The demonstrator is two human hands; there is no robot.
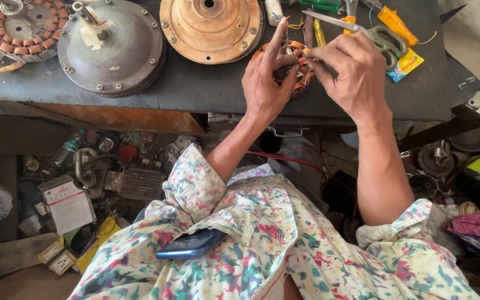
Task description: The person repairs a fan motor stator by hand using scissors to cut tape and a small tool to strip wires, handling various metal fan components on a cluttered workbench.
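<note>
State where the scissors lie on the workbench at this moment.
In the head view the scissors lie at the bench's far right, just beyond the right hand, beside an orange-handled screwdriver.

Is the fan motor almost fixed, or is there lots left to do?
It looks partway. Done: the grey cover and the copper-coloured cover are off and lie on the bench. In hand: the left hand and right hand work on the wire coil ring. Left: both covers are not yet back on.
</note>
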